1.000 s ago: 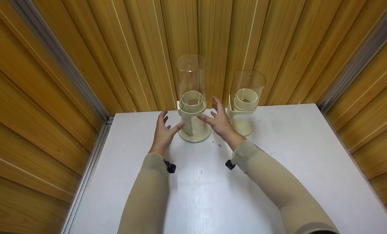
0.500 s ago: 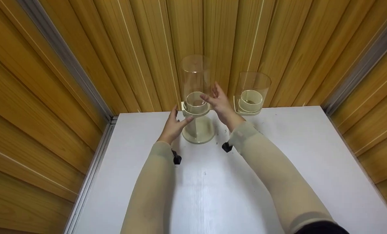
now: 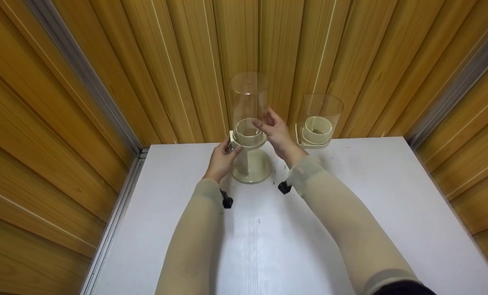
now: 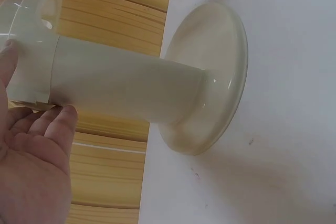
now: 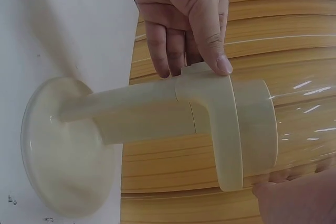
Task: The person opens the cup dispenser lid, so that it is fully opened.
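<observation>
A cream stand [image 3: 251,172] with a round foot carries a tall clear tube [image 3: 250,102] on its upper collar [image 5: 226,124]. Inside the tube's lower end sits a cream ring [image 3: 249,130]. My left hand [image 3: 221,160] grips the collar from the left, thumb in front and fingers behind. In the left wrist view, the fingertips [image 4: 63,121] lie right under the collar's edge. From the right, my right hand [image 3: 281,139] holds the tube low down, thumb across its front; most of its fingers are hidden behind the tube.
A second cream stand [image 3: 315,145], with a shorter clear piece [image 3: 321,106] and a cream ring [image 3: 317,129], stands to the right, partly behind my right wrist. Wood-look panels [image 3: 178,73] close off the back and sides of the white table [image 3: 252,237].
Both hands have moved in from beside the stand. The left has risen to the collar and gripped it; the right has come up and in to hold the tube. The head view has shifted slightly.
</observation>
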Action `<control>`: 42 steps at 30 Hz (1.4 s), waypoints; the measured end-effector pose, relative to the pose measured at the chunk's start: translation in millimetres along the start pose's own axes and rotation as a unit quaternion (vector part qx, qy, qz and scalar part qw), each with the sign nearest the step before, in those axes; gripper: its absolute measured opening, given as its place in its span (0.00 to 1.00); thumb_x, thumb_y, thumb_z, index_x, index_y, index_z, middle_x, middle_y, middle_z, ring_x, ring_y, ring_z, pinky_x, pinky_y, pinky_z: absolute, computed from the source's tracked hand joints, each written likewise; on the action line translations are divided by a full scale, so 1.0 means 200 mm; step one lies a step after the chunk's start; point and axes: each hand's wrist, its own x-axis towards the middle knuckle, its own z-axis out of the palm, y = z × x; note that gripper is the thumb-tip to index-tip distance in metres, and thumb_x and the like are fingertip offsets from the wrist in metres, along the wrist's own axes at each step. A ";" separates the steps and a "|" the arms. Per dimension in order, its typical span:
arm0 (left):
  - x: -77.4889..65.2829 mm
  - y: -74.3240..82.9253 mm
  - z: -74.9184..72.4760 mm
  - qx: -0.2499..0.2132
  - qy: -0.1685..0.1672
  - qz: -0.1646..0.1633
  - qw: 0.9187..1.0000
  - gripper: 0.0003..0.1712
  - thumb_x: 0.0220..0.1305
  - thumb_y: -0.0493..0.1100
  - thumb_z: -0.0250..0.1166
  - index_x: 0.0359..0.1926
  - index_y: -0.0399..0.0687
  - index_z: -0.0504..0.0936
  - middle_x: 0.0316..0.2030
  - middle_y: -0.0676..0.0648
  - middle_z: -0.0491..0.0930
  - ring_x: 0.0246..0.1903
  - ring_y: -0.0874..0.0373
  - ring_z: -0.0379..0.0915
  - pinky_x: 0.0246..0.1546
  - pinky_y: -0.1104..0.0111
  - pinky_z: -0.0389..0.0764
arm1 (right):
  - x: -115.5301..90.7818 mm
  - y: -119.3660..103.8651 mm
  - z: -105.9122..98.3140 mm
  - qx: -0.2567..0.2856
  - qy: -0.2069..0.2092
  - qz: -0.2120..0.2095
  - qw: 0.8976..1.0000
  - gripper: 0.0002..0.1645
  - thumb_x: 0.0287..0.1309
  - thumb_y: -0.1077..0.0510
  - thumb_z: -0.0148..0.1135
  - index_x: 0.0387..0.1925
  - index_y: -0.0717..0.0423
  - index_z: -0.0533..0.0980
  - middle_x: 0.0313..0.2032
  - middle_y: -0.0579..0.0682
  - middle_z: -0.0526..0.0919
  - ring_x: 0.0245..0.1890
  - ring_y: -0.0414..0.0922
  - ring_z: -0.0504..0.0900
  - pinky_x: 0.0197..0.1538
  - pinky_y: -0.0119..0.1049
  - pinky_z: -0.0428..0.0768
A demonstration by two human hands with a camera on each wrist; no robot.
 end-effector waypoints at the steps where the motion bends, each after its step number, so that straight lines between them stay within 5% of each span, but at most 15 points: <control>1: 0.00 0.00 0.00 -0.002 0.001 -0.002 1.000 0.49 0.81 0.56 0.71 0.91 0.50 0.59 0.91 0.44 0.59 0.88 0.48 0.60 0.87 0.60 0.70 | 0.00 0.00 0.00 -0.002 -0.001 -0.001 1.000 0.66 0.71 0.51 0.78 0.93 0.59 0.46 0.92 0.60 0.50 0.94 0.55 0.47 0.96 0.47 0.50; 8: -0.01 0.00 -0.01 -0.008 0.001 0.000 1.000 0.50 0.80 0.57 0.71 0.92 0.51 0.57 0.91 0.45 0.56 0.89 0.47 0.60 0.87 0.59 0.71 | -0.01 -0.01 0.01 -0.019 0.000 0.000 1.000 0.56 0.77 0.57 0.72 0.92 0.57 0.50 0.91 0.59 0.55 0.93 0.55 0.52 0.95 0.49 0.56; 23: -0.06 -0.03 -0.04 -0.034 -0.008 0.017 0.999 0.52 0.77 0.55 0.75 0.90 0.46 0.61 0.90 0.44 0.60 0.88 0.45 0.62 0.86 0.58 0.73 | -0.11 0.00 0.00 -0.085 0.007 -0.005 0.996 0.68 0.66 0.44 0.80 0.92 0.56 0.50 0.90 0.60 0.58 0.92 0.57 0.56 0.93 0.51 0.60; 42: -0.31 -0.03 -0.01 -0.070 -0.026 0.020 0.997 0.56 0.69 0.51 0.83 0.89 0.48 0.63 0.88 0.45 0.65 0.88 0.44 0.62 0.86 0.51 0.72 | -0.36 0.03 -0.05 -0.110 0.014 -0.043 0.993 0.66 0.61 0.49 0.85 0.90 0.57 0.57 0.87 0.60 0.66 0.88 0.56 0.66 0.90 0.46 0.67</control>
